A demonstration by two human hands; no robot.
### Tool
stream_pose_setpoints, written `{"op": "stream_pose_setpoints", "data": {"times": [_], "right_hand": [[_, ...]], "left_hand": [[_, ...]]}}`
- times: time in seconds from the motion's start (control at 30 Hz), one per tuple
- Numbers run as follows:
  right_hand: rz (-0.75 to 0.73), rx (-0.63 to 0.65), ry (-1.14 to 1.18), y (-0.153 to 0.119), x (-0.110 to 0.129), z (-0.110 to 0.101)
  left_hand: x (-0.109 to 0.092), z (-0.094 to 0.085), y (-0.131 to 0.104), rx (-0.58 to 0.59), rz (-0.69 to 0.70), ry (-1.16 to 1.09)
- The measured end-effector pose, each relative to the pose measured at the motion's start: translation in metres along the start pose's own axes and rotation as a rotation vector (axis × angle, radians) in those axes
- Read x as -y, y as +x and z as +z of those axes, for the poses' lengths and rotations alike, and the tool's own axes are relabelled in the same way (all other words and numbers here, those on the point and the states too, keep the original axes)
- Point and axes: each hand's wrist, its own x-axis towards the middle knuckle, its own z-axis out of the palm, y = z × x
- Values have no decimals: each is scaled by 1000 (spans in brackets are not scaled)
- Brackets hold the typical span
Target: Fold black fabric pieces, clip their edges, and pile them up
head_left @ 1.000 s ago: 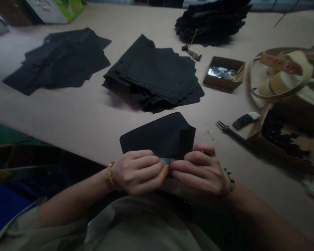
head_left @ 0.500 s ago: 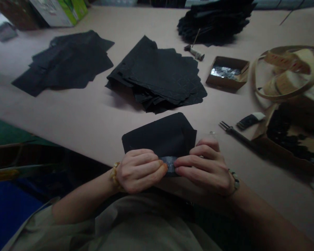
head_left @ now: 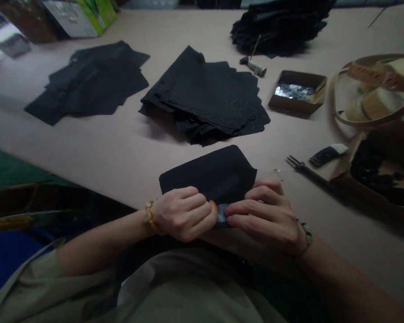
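A black sheet of fabric-like or leather-like material [head_left: 205, 172] with rounded corners lies at the table's near edge. My left hand [head_left: 185, 214] is closed at its near edge, knuckles up, with its thumb side by a greyish folded strip [head_left: 221, 213]. My right hand [head_left: 267, 213] pinches that same edge from the right, fingertips on the grey part. Only a short bit of the strip shows between the hands; the rest lies hidden under my fingers.
Black sheets are piled in the middle [head_left: 208, 94], at left [head_left: 97, 83] and at the back [head_left: 279, 29]. On the right are a small box of shiny metal pieces [head_left: 296, 105], a pronged tool [head_left: 309, 175], a tape roll [head_left: 373, 114] and a box of black parts [head_left: 360, 152].
My left hand has curled more tightly and rolled over, so less of the grey strip shows. My right hand keeps its pinch. The whole view has shifted slightly.
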Motion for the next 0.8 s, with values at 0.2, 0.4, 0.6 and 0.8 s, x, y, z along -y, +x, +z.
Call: {"op": "stream_pose_setpoints", "data": {"times": [0.2, 0.4, 0.6, 0.8], "right_hand": [[9, -26, 25, 1, -1, 3], [17, -26, 52, -1, 0, 4], [-51, -39, -17, -2, 1, 0], [38, -29, -2, -3, 0, 6]], "left_hand": [[9, -2, 8, -36, 121, -57], [5, 4, 6, -89, 147, -104], [7, 3, 2, -65, 45, -68], [-9, 2, 6, -68, -204, -130]]}}
